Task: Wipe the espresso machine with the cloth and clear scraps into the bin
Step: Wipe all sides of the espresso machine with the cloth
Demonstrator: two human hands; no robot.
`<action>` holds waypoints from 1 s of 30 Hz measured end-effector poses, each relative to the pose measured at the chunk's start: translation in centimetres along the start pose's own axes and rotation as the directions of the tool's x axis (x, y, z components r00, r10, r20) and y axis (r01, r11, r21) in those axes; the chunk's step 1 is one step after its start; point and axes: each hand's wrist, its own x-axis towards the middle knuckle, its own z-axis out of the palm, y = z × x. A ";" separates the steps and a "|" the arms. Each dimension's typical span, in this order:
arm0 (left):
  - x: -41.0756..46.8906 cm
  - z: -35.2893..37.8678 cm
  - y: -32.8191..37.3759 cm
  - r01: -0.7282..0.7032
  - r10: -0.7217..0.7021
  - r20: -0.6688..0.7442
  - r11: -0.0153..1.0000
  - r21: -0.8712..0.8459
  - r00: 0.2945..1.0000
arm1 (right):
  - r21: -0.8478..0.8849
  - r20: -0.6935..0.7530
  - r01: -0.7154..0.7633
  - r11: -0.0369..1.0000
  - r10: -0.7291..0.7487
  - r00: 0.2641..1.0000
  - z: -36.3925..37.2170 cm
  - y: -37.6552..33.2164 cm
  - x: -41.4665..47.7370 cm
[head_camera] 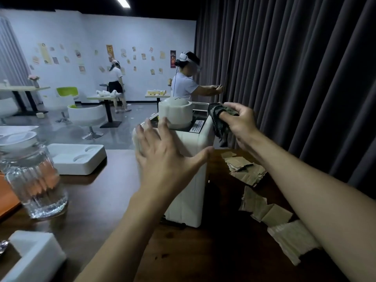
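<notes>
**Handling notes: cloth, machine body and scraps**

I saw the white espresso machine [183, 159] standing upright on the dark wooden table [114, 200], near its far edge beside the curtain [295, 78]. My right hand [242, 127] held the dark patterned cloth [218, 119] pinched between thumb and fingers at the machine's top right corner, with the loose end hanging down the side. My left hand [162, 159] was spread wide open, palm toward the machine's left face and holding nothing; I could not tell whether it touched the casing.

I judged the cloth soft and limp, best bunched in the fist so that a pad of fabric met the surface. The machine looked rigid, smooth-sided and probably top-heavy under the rounded white lid [176, 113], so it called for a flat bracing palm on the side panel, not on the lid.

The torn cardboard scraps [246, 169] lay on the table to the machine's right, with a white ribbed piece [293, 239] nearer to me. I judged them light and stiff, suited to gathering by their edges. No bin was visible.
</notes>
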 end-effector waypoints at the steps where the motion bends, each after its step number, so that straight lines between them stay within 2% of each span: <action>1: -0.1 0.3 0.3 0.013 -0.013 0.002 1.000 0.003 1.000 | 0.013 0.029 -0.029 0.999 0.029 0.999 0.1 0.1 0.7; 5: -0.1 1.1 1.2 0.050 -0.050 -0.018 0.999 0.017 0.999 | 0.175 0.138 -0.151 0.973 0.127 0.982 0.6 0.4 2.3; 13: 0.1 1.0 1.2 0.021 -0.028 -0.122 0.998 -0.059 0.992 | 0.223 0.237 -0.241 0.944 0.188 0.953 0.6 0.9 2.2; 21: 1.6 -0.9 -2.2 -0.074 0.069 -0.045 0.988 -0.134 0.997 | 0.215 0.149 -0.136 0.967 0.105 0.983 0.9 0.7 -0.5; 24: 2.4 -1.8 -4.1 -0.112 0.118 0.016 0.969 -0.218 0.993 | 0.214 0.113 -0.067 0.974 0.043 0.993 0.8 0.3 -2.2; 30: 3.6 -4.3 -7.2 -0.127 0.164 0.111 0.950 -0.287 0.980 | 0.193 -0.075 0.006 0.981 0.009 0.997 1.3 0.0 -5.3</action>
